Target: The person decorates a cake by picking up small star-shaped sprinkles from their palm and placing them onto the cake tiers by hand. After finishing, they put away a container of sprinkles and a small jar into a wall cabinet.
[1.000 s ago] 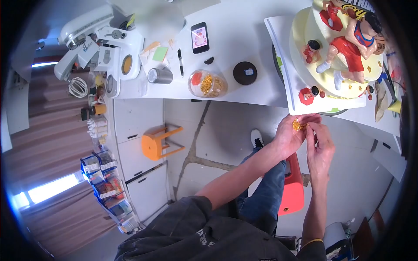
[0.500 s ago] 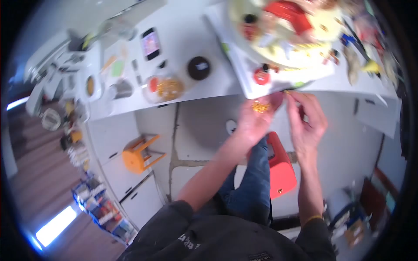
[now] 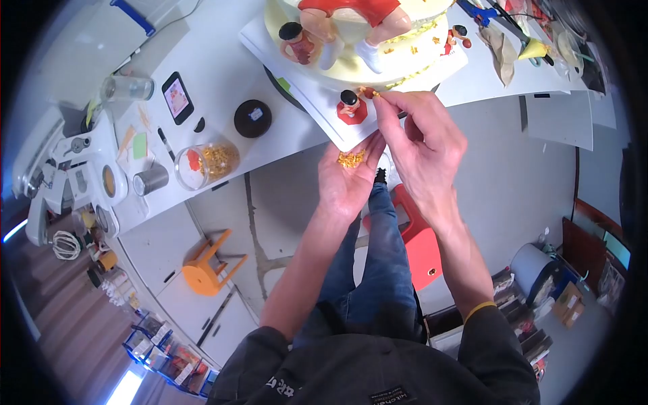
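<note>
Two hands meet at the near edge of the cake, which stands on a white board on the tabletop. The left hand lies palm up just below the cake's board. Its grip is spread and lightly cupped, and a small heap of gold bits rests on the palm, close to the fingers. The right hand comes in from below and right of the cake with its grip pressed together. Thumb and forefinger pinch a single gold piece, held right at the cake's lower rim; whether it touches the icing cannot be told. A small red figure with a black head stands on the board at the cake's near corner, just beside the piece. Larger figures in red stand on top of the cake. Left of the cake on the tabletop lie a black lid and a phone. Farther left are a jar with more gold bits inside and a metal cup, and farthest from the cake is a white mixer. Below the cake, on the floor, a red stool shows under the right forearm, and an orange stool stands well apart to the left.
</note>
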Action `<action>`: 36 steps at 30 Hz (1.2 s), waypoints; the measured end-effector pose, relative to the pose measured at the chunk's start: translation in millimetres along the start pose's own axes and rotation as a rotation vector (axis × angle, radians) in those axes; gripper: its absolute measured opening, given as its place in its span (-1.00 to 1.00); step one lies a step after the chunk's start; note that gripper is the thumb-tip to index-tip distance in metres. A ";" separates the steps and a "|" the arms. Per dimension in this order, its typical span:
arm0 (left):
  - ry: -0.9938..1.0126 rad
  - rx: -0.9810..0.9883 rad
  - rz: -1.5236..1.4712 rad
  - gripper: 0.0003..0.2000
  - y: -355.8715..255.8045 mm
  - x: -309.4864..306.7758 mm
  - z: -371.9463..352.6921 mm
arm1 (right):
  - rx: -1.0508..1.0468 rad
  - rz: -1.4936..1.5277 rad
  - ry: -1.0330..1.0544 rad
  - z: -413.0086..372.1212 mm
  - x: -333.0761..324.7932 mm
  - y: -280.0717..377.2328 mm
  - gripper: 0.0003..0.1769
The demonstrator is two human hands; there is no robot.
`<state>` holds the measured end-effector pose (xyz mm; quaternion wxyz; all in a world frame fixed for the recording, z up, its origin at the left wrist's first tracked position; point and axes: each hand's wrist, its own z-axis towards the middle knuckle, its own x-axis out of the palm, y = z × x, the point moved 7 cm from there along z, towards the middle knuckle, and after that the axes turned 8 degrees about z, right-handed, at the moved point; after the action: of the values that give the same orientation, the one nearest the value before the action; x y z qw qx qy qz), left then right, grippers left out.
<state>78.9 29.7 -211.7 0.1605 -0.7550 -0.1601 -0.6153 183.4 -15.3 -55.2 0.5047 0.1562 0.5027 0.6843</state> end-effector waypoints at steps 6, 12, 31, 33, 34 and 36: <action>-0.339 0.032 0.241 -0.52 -4.7 16.7 -2.8 | -0.034 -0.033 0.001 3.8 0.6 -4.4 -0.86; -0.389 0.039 0.223 -0.52 -3.2 16.6 -2.0 | -0.036 -0.047 0.032 6.5 4.0 -2.4 -0.87; -0.368 0.030 0.156 -0.55 0.9 14.5 0.7 | -0.044 -0.074 -0.008 8.2 -2.9 -10.7 -0.88; -0.381 0.031 0.171 -0.55 0.1 14.8 0.0 | -0.054 -0.085 0.001 8.3 -3.0 -8.3 -0.89; -0.386 0.029 0.180 -0.56 -0.1 15.8 -0.3 | -0.056 -0.093 0.009 7.5 -4.1 -4.9 -0.90; -0.395 0.026 0.198 -0.56 -0.6 18.3 -0.7 | -0.069 -0.099 0.045 2.4 -5.2 1.3 -0.90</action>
<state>81.5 30.7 -193.6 0.1952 -0.8709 -0.1213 -0.4345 186.7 -18.4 -51.5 0.5316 0.0982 0.4970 0.6788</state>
